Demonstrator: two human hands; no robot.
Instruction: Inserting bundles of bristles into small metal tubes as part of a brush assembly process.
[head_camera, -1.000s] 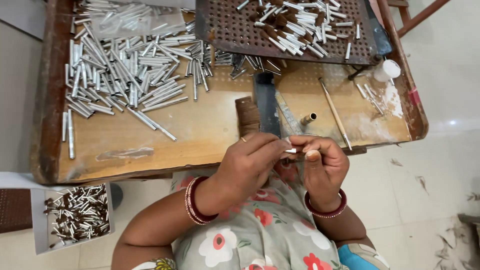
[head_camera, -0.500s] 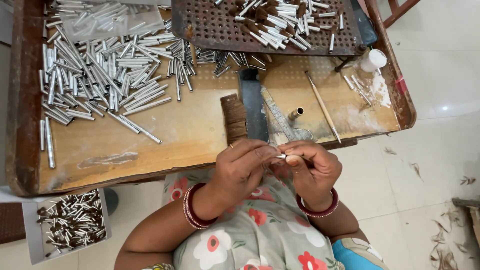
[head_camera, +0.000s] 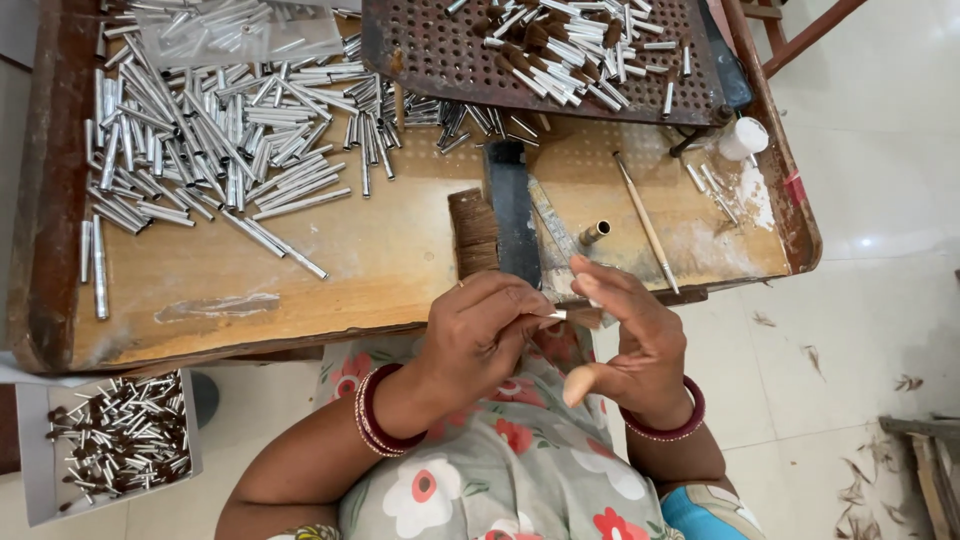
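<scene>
A short silver metal tube with a brown bristle tuft (head_camera: 572, 316) is pinched in the left hand (head_camera: 480, 335); the right hand (head_camera: 630, 345), fingers spread, is touching its tuft.

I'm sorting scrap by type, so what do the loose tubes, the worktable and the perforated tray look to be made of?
The tubes look like bright metal, perhaps aluminium: silvery with sharp glints. The worktable looks like wood, worn and unvarnished: tan, stained surface with a dark raised rim. The perforated tray seems to be sheet metal, dull brown, possibly rusted: regular punched holes.
</scene>
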